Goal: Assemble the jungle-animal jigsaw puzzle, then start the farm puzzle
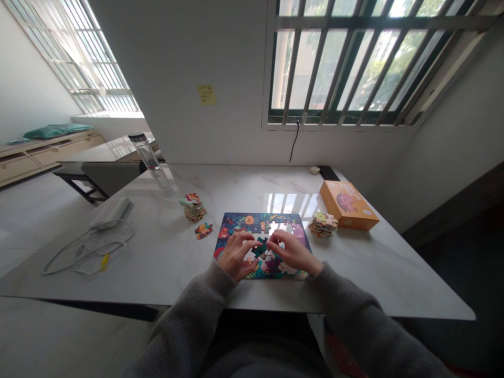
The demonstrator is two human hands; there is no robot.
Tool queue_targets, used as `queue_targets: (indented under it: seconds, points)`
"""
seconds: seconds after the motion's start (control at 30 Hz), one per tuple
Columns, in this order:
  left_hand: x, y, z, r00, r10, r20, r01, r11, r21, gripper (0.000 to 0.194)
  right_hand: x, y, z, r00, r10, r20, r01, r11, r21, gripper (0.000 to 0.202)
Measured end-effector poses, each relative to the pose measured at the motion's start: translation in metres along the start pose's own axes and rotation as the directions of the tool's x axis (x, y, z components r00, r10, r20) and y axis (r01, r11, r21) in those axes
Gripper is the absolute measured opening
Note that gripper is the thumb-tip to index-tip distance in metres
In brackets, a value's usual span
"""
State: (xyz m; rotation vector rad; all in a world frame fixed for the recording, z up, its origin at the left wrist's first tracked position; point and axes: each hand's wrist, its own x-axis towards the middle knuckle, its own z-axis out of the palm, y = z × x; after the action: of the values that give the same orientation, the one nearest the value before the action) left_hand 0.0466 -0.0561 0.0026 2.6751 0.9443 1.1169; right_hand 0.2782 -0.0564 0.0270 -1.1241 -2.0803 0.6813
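Note:
A partly assembled jigsaw puzzle (232, 220) with a dark, colourful picture lies on the white table in front of me. White gaps show in its middle and upper right. My left hand (238, 254) is over its left half, thumb and fingers apart around a gap, with nothing visible between them. My right hand (289, 251) is over the right half, its thumb and fingertips pinched at a dark green puzzle piece (260, 247) near the middle. Part of the puzzle is hidden under both hands.
Puzzle-piece stacks stand left (193, 208) and right (323, 224), with loose pieces (203, 231) near the left one. An orange box (348, 205) lies at the right. Farther left are a glass bottle (145, 152), a white device (112, 212) and a tangled white cable (94, 270).

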Motion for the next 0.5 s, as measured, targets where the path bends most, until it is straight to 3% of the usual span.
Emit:
queue_targets:
  seconds: [0.1,0.2,0.5]
  points:
    - [0.006,-0.006,-0.001,0.994,0.049,0.097,-0.05,0.999,0.016,0.047,0.006,0.008,-0.001,0.995,-0.065,0.081,0.066,0.998,-0.015,0.036]
    - [0.01,-0.01,0.0,0.981,0.076,0.178,-0.081,0.997,0.019,0.051,0.009,0.016,0.001,0.994,-0.066,0.091,0.069,0.997,-0.027,0.038]
    - [0.004,-0.02,0.013,0.978,0.142,0.152,-0.152,0.987,0.058,0.038,0.01,0.021,0.003,0.998,-0.02,0.053,0.022,0.999,-0.033,0.029]
